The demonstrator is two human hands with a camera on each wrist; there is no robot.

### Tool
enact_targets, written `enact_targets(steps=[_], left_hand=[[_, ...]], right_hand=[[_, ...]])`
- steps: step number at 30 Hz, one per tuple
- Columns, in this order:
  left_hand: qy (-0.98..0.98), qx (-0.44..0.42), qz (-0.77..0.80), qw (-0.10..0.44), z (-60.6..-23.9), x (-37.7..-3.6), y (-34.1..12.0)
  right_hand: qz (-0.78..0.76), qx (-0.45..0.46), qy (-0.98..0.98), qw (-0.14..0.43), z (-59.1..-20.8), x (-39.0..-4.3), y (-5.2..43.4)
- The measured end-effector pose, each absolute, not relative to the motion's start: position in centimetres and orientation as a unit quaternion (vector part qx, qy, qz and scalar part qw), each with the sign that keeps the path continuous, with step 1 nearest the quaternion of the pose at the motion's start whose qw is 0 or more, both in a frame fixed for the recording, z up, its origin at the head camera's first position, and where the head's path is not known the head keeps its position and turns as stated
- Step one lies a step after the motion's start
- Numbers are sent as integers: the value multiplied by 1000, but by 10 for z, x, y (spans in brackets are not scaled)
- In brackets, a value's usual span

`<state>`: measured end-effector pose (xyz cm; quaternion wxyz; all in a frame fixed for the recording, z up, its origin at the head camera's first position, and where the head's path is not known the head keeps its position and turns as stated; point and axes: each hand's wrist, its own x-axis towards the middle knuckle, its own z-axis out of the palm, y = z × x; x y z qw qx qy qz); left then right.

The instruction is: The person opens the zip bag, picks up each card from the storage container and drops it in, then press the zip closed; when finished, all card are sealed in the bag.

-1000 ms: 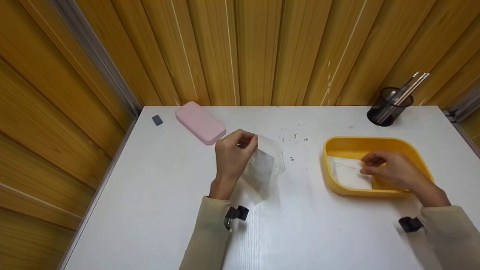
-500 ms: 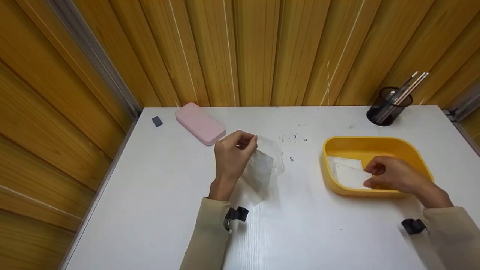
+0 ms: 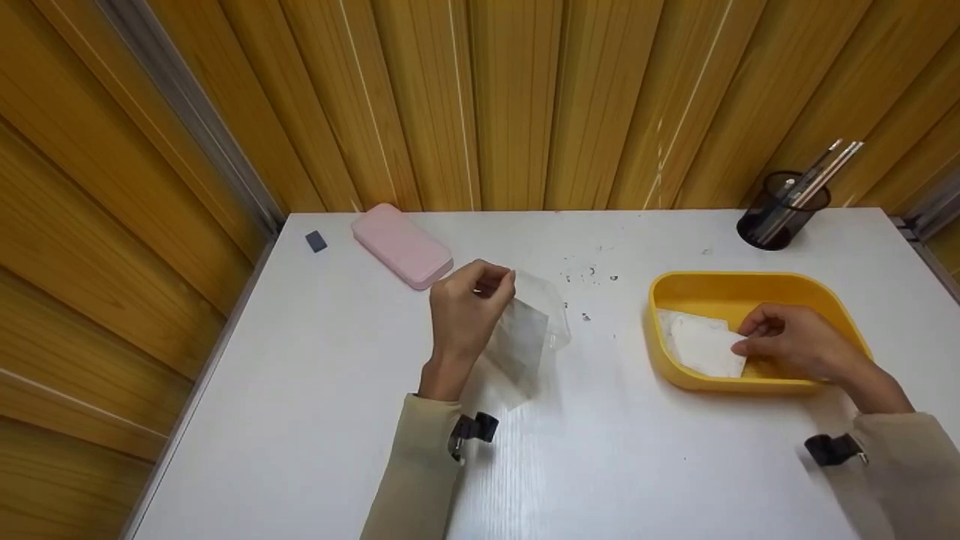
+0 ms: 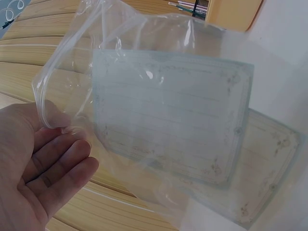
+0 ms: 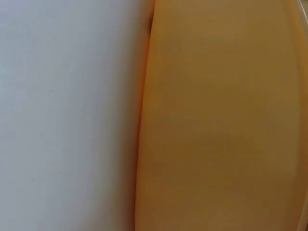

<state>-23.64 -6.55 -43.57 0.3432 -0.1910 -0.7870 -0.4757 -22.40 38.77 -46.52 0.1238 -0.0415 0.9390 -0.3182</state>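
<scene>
Currently holding up a clear plastic bag point(image 3: 531, 330) with the left hand point(image 3: 466, 311), left of the yellow tray point(image 3: 819, 298), thumb and fingertips pinching one edge of the bag's mouth so it hangs open above the white table point(image 3: 315, 390). Already showing inside the bag point(image 4: 159, 120), in the left wrist view: pale lined cards point(image 4: 173, 130) with decorated borders. Reaching into the tray with the right hand point(image 3: 791, 343), fingers curled and pinching the corner of a white card point(image 3: 705, 346) lying on the tray floor. Judging the step: best lifting a single card by its corner, keeping it flat, and keeping the bag mouth wide so the card slides in beside the others without catching. Standing beyond the tray, a black pen cup point(image 3: 784, 210); far left of the tray, a pink case point(image 3: 401, 244) and a small grey eraser point(image 3: 316, 241). Showing no readable brand, label or writing anywhere; card lines too faint to read. Filling the right wrist view: only blurred yellow tray wall point(image 5: 216, 120).
</scene>
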Motion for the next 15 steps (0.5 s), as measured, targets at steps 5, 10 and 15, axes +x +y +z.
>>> enact_targets(steps=[5, 10, 15], left_hand=[[-787, -195, -475, 343, -437, -236, -65], [-787, -200, -473, 343, -437, -235, -65], [-790, -196, -468, 343, -437, -235, -64]], right_hand=[[-330, -40, 937, 103, -461, -223, 386], [-341, -40, 935, 83, -453, -220, 383], [-372, -42, 926, 41, -444, -216, 380]])
